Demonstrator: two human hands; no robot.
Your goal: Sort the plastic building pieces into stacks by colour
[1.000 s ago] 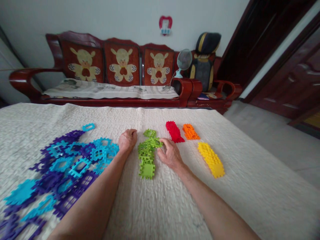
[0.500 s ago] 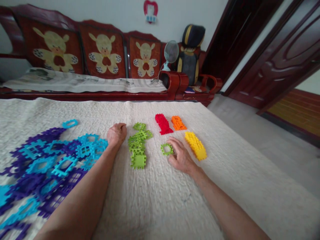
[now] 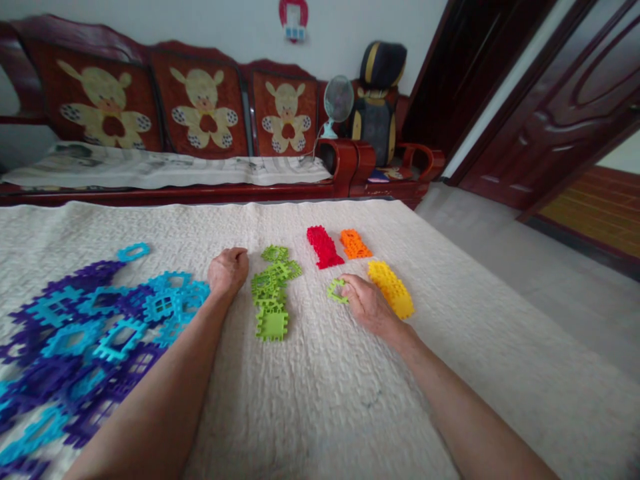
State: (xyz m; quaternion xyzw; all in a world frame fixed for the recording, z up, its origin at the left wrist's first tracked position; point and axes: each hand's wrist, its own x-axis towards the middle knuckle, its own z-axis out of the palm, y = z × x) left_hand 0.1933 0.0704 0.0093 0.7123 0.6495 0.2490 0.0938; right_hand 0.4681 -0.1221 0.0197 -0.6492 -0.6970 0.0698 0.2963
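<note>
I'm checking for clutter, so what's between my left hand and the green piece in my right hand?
In the head view, the green pile, then a stretch of cloth, lies between your left hand and the piece.

A: What is different about the right hand [image 3: 371, 305]?

B: It has left the green pile [image 3: 270, 283], whose edge it touches one second earlier, and is now well to the right, beside the yellow stack [image 3: 393, 290].

A: Does anything come with it?

B: Yes, a green frame [image 3: 331, 292], now apart from the pile. Half a second ago the right hand's grip is looser around it; now it pinches the frame's right side, hiding that edge.

A: And the view?

B: Turned rightward: the sofa [image 3: 200, 52] sits further left, and more door [image 3: 555, 113] shows.
</note>
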